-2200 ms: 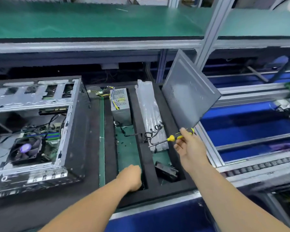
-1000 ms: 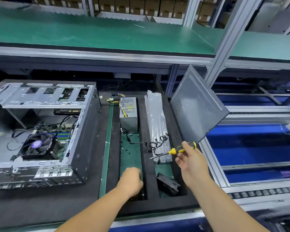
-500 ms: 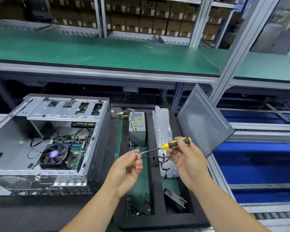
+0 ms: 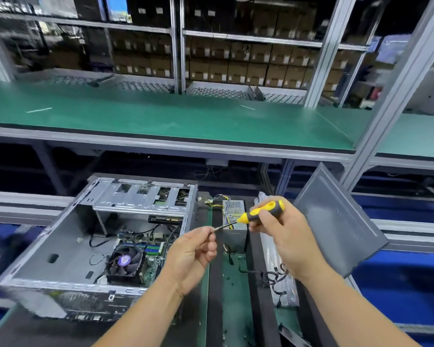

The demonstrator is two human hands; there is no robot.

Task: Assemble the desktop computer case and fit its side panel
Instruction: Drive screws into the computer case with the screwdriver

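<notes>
— Nearest? Left hand (image 4: 194,251) pinched at the tip of the screwdriver (image 4: 257,213); screw too small to tell. Right hand (image 4: 282,230) wrapped round the yellow handle.

— Beyond? Open computer case (image 4: 105,236) lying left; side panel (image 4: 336,224) propped right, well apart. Likely light, stiff, sharp-edged; best gripped along opposite edges.

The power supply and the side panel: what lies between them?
In the head view, a clear plastic bag lies between power supply and side panel.

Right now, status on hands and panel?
Right hand grips screwdriver; left hand pinches at its tip. Case open. Side panel leaning aside, unfitted.
</notes>
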